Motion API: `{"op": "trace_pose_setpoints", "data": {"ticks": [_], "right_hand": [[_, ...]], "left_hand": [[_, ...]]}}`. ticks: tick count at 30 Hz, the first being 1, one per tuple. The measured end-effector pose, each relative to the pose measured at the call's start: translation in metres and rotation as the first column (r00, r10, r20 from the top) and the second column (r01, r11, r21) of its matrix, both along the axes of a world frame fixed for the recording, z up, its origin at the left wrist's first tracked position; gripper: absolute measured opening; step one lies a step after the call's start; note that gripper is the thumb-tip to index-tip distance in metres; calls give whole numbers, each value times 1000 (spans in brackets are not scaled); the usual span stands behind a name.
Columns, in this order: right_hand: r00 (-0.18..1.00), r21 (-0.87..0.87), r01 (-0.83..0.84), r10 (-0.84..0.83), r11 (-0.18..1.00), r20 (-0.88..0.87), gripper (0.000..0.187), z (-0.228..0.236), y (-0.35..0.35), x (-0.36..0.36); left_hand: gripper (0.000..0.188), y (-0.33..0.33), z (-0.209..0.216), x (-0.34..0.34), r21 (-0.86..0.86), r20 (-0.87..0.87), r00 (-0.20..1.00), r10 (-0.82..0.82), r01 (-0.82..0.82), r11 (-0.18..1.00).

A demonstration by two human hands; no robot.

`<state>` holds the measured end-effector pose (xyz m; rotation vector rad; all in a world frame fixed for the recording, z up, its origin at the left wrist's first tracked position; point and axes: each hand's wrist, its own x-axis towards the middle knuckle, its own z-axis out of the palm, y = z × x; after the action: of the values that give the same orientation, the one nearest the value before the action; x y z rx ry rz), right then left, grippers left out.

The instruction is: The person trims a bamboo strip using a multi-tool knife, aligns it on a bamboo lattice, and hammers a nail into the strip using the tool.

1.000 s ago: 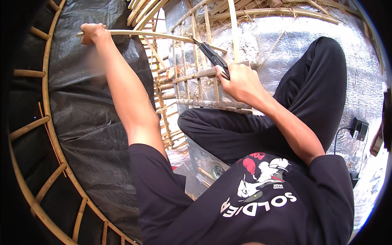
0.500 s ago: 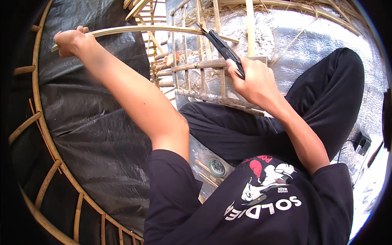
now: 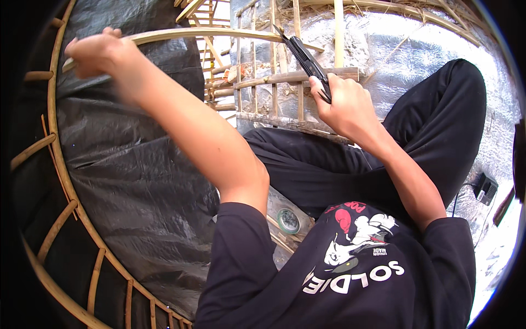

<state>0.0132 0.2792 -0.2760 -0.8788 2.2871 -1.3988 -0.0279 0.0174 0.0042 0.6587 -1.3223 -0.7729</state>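
Our left hand point(image 3: 98, 55) clasps the strip point(image 3: 203, 33), our right hand point(image 3: 350, 107) the knife point(image 3: 308, 60); blade point(image 3: 279, 30) probably touching, we should slice shallowly.

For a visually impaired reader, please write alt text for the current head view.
A left hand grips a long, pale, curved strip near one end, while the right hand holds a black knife-like tool, its blade at the strip toward the other end. Black sheeting spreads at left, with a stick lattice and silvery sheet ahead.
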Motion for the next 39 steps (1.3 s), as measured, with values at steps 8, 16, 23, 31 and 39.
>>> {"op": "trace_pose_setpoints", "data": {"ticks": [8,16,23,31,39], "right_hand": [[1000,-19,2,-2,1000,-2,46,9,-3,0],[988,-70,85,-93,994,-119,40,-3,-8,-5],[999,44,-39,37,998,37,44,18,-17,-3],[991,112,-60,45,992,127,46,23,-21,-16],[996,138,-47,37,989,80,49,20,-19,-13]], "left_hand": [[44,-68,-7,-34,28,26,998,-64,63,998],[38,-74,-19,-81,129,20,1000,-22,20,991],[54,-120,-28,-67,108,216,961,175,-202,974],[42,-49,-19,-27,91,-22,999,31,-28,995],[35,-57,-21,-34,103,45,999,27,-32,994]]}}
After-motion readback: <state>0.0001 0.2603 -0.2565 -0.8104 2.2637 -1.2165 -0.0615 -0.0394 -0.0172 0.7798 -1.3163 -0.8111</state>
